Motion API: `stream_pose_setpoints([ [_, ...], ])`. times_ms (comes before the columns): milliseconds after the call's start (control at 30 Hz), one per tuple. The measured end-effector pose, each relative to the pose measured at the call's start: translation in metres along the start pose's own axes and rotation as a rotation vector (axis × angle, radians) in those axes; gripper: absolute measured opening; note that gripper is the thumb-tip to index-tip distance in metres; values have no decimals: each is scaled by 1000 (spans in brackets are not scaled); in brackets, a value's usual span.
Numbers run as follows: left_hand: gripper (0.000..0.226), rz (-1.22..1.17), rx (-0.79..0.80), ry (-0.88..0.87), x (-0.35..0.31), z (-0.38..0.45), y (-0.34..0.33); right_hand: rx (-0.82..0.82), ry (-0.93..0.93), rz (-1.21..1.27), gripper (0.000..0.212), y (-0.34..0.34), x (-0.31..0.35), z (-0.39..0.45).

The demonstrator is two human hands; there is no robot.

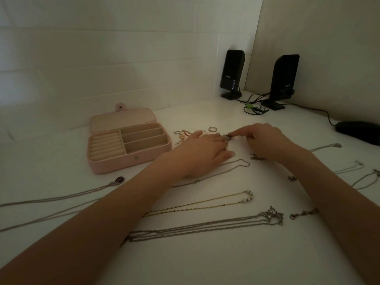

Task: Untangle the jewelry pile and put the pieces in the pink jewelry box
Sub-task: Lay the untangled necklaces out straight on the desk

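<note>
The pink jewelry box [131, 161] lies open at the left, its ring rolls and three slots holding nothing I can see. My left hand [200, 154] rests flat on the white table, fingers straight, over a thin silver chain [236, 164]. My right hand [266, 140] has curled fingers, and its index finger and thumb pinch a small dark jewelry piece [227, 137] at my left fingertips. A small tangle of rose-gold pieces [184, 135] and a ring [212, 129] lie just behind my left hand.
Several necklaces lie spread out: one with a purple pendant [119, 179], a gold chain with pearls [247, 195], a butterfly-pendant chain [271, 215]; more lie at the right edge [337, 145]. Two black speakers [232, 73] [284, 79], cables [255, 106] and a black object [357, 130] stand behind.
</note>
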State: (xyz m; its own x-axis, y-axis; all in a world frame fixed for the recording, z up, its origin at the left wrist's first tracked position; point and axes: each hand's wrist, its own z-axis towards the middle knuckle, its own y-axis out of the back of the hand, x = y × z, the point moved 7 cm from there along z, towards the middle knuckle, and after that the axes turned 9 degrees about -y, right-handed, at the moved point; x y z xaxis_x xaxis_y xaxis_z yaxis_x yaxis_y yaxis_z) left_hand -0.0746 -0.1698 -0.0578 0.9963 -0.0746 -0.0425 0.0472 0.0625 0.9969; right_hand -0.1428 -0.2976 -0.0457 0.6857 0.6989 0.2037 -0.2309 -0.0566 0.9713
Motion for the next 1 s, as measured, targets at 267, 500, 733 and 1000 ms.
stream_pose_setpoints([
  [267, 49, -35, -63, 39, 10, -8, 2, -27, 2, -86, 54, 0, -2, -3],
  [500, 60, -34, -4, 64, 6, 2, -8, 58, 85, -84, 66, -11, 11, -6],
  [733, 54, -21, -107, 77, 9, 0, 2, 1, 48, -20, 61, -3, 5, -4],
  [1000, 35, -340, -320, 115, 21, -16, 33, 7, 11, -36, 47, -8, 5, -3],
])
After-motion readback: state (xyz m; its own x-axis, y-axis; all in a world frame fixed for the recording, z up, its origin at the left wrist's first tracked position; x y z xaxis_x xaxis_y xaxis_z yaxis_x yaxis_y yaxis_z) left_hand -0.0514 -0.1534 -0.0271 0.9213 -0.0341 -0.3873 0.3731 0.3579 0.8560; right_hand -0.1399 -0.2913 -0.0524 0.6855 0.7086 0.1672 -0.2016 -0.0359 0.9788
